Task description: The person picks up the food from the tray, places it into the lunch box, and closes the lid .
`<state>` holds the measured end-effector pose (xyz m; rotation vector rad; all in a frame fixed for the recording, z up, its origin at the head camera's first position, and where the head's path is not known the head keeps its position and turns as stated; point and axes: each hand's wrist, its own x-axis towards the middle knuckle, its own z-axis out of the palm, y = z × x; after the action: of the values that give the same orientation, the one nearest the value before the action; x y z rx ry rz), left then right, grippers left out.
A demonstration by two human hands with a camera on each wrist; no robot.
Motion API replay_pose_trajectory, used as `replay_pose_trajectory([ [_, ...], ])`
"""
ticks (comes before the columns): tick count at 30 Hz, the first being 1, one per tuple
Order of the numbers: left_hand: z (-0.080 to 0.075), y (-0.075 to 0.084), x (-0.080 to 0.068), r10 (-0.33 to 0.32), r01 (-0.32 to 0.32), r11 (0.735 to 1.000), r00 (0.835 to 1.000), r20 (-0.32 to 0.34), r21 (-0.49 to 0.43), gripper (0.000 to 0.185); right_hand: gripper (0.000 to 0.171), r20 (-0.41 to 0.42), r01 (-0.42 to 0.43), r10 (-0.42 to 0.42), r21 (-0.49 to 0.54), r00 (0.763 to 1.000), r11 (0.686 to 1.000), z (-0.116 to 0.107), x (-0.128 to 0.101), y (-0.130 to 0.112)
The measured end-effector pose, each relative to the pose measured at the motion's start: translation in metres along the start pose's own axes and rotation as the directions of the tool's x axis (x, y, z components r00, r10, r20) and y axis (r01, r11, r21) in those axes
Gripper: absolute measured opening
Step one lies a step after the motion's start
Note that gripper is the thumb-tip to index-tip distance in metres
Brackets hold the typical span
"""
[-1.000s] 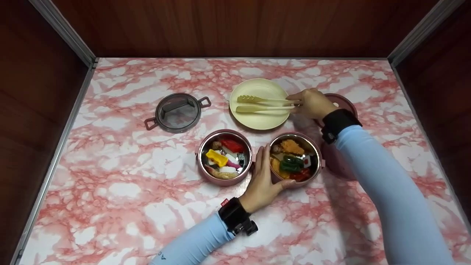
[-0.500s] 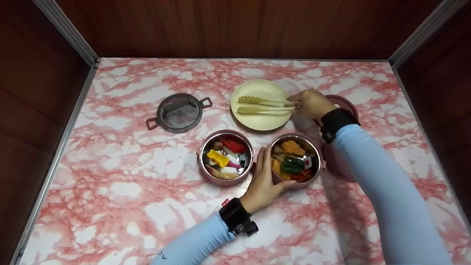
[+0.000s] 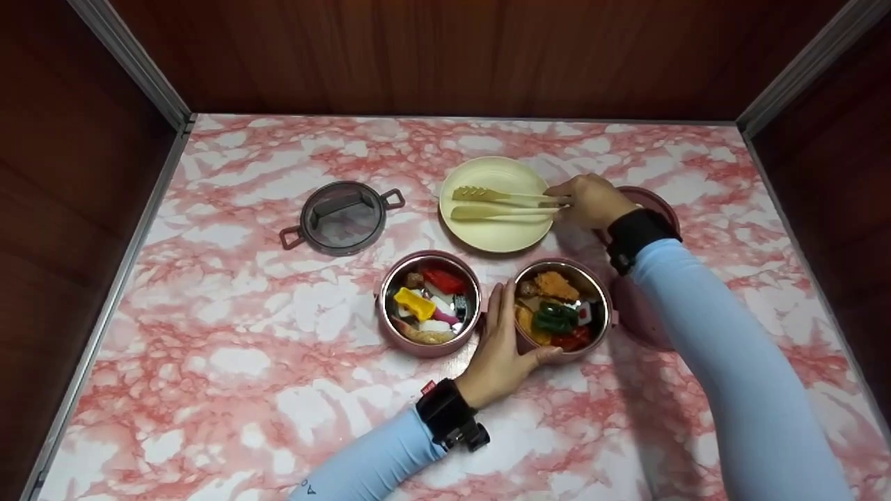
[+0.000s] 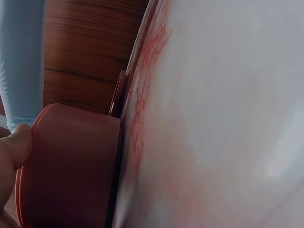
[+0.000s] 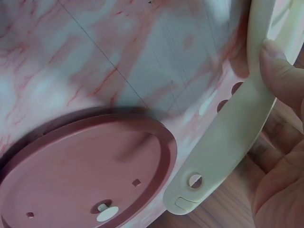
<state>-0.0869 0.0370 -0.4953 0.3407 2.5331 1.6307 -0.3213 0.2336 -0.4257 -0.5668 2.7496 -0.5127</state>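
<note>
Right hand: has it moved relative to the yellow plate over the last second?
No. The right hand grips the tongs at the right rim of the yellow plate, exactly as before; only the camera shifted.

On the table were two food-filled metal bowls (image 3: 429, 303) (image 3: 561, 310), one cream plate (image 3: 487, 236), one pair of tongs (image 3: 505, 204), two lids (image 3: 341, 216) (image 3: 654, 202).

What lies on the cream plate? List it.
On the cream plate lie cream tongs, their handle end gripped by the right hand. The plate's surface beneath the tongs is hidden.
</note>
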Motion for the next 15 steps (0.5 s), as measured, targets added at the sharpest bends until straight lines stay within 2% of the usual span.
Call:
replay_pose_trajectory([
  [3,0.001,0.000,0.000,-0.002,0.002,1.000,1.000,0.003,0.002,0.115,0.057,0.029,-0.021,0.021,0.007,0.999,1.000,-0.004,-0.003,-0.001],
  [7,0.001,0.001,0.000,0.002,-0.002,1.000,1.000,-0.004,0.006,0.115,0.053,0.013,0.038,-0.038,-0.008,0.999,0.999,-0.018,-0.011,-0.001],
  [11,0.001,0.000,0.000,0.003,-0.003,1.000,1.000,-0.008,0.012,0.115,0.043,-0.081,0.090,-0.091,-0.016,0.992,0.996,-0.039,-0.026,0.000],
  [15,0.000,0.000,0.000,-0.004,0.004,1.000,1.000,0.005,-0.003,0.116,0.038,-0.185,0.061,-0.055,0.025,0.981,0.998,-0.059,-0.053,0.002],
])
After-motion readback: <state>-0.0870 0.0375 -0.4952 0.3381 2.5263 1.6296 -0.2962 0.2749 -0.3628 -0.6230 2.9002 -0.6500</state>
